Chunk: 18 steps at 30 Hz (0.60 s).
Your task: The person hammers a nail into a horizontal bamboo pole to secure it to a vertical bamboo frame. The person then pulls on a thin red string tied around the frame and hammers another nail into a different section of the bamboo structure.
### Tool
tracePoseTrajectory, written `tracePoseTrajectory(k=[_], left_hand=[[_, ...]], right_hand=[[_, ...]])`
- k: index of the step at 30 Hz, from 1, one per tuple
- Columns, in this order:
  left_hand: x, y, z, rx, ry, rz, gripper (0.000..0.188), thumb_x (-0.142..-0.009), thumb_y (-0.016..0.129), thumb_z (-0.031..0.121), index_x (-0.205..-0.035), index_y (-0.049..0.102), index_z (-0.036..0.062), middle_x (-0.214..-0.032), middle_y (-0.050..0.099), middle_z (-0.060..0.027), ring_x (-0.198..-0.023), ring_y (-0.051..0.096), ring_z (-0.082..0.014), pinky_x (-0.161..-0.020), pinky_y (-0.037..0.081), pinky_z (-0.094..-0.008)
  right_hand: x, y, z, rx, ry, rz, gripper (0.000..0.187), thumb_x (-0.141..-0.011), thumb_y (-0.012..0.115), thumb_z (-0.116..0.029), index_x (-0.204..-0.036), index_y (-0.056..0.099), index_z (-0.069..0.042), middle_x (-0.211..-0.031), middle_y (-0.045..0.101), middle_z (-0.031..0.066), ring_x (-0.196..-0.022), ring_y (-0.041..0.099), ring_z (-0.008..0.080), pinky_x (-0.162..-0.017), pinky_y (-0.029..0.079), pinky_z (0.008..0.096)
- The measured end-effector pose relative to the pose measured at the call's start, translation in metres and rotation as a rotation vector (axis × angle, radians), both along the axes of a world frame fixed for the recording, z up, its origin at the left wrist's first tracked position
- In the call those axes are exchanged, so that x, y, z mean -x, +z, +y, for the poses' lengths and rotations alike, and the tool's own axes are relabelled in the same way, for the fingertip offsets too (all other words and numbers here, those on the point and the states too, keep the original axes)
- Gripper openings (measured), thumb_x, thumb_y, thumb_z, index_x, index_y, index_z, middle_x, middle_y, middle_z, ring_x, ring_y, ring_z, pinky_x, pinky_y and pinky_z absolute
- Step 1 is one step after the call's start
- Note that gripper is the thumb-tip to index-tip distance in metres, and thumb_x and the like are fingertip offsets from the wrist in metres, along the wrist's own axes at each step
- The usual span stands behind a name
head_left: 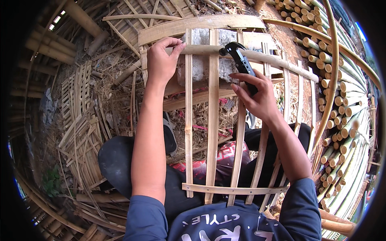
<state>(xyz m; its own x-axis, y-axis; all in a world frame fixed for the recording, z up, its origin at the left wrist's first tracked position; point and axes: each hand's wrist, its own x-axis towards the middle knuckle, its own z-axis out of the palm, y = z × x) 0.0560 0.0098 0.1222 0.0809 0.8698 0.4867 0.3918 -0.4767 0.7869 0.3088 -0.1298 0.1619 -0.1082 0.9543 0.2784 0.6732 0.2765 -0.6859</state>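
Across my lap leans a bamboo slat frame [212, 120], its long slats joined by a thin nailed crosspiece [233, 189] near my waist. At the far end the slats cross a round bamboo pole [277, 61]. My left hand [163, 60] is closed in a pinch at the pole's left end, beside the leftmost slat; what the fingertips hold is too small to make out. In my right hand [257, 94] is a black hammer [237, 56], tilted, its head over the pole between two slats. The fingers sit loosely round its handle.
A pale stone block [197, 70] lies beneath the pole, between wooden boards [201, 25]. Woven bamboo pieces and loose strips [82, 132] cover the ground at left. Cut bamboo poles [348, 104] are stacked at right, with a bent pole [333, 60] in front.
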Motion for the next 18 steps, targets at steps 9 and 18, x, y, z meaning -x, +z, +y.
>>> tracePoseTrajectory(k=[9,18], left_hand=[[-0.0055,0.0014,-0.0007,-0.022,0.024,-0.016,0.016,-0.087,0.077,0.011,-0.091,0.072,-0.0033,-0.088,0.074,-0.0073,-0.087,0.067,-0.0122,-0.084,0.051,-0.0280],[-0.0100,0.0014,0.0010,-0.037,0.041,-0.004,0.015,-0.088,0.076,0.010,-0.092,0.073,-0.0030,-0.087,0.075,-0.0069,-0.085,0.067,-0.0117,-0.083,0.051,-0.0279]], right_hand=[[-0.0033,0.0042,-0.0010,0.003,0.006,0.009,0.029,-0.083,0.080,-0.018,-0.110,0.075,-0.007,-0.086,0.061,0.0132,-0.069,0.063,0.0224,-0.065,0.051,0.0350],[-0.0076,0.0013,0.0026,0.012,0.014,0.015,0.029,-0.084,0.079,-0.019,-0.110,0.074,-0.007,-0.084,0.060,0.0140,-0.069,0.063,0.0242,-0.065,0.051,0.0364]])
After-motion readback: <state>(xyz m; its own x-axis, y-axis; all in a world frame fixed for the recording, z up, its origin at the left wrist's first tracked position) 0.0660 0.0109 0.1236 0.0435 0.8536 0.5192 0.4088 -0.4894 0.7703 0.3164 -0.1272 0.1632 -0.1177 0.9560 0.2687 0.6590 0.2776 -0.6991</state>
